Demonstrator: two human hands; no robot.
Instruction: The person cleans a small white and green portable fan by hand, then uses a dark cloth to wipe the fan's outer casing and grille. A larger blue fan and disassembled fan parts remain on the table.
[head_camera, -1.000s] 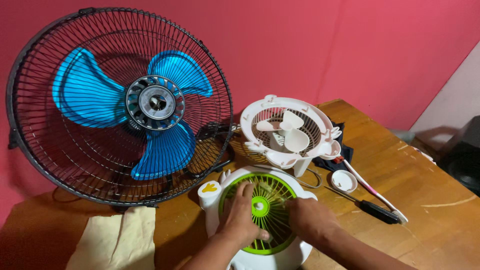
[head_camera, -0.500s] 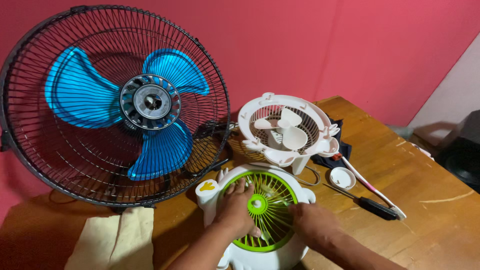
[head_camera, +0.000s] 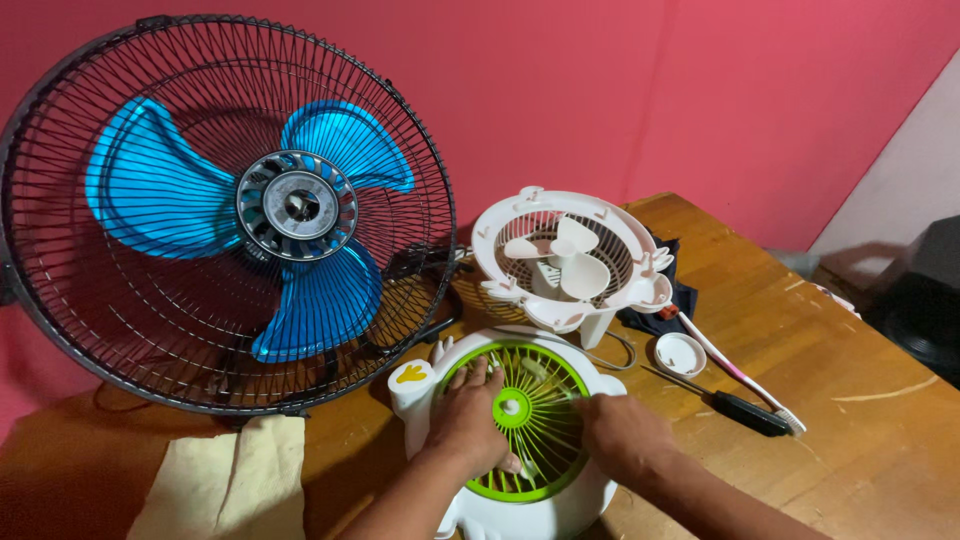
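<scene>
A small white fan with a round green grille (head_camera: 535, 395) lies face up on the wooden table (head_camera: 860, 420). My left hand (head_camera: 468, 420) rests flat on the left half of the green grille, fingers spread. On the right rim of that fan sits my right hand (head_camera: 622, 432), its fingers curled against the edge. Just behind stands a second small white fan body (head_camera: 568, 262) with pale blades showing, its front cover off.
A large black-caged fan with blue blades (head_camera: 225, 215) stands at the left against the pink wall. A beige cloth (head_camera: 225, 485) lies at the front left. A black-handled screwdriver (head_camera: 740, 408), a toothbrush (head_camera: 735, 370) and a small white cap (head_camera: 680, 354) lie to the right.
Both hands have stayed on the green-grilled fan; the left hand has slid slightly left across the grille. The view has shifted a little.
</scene>
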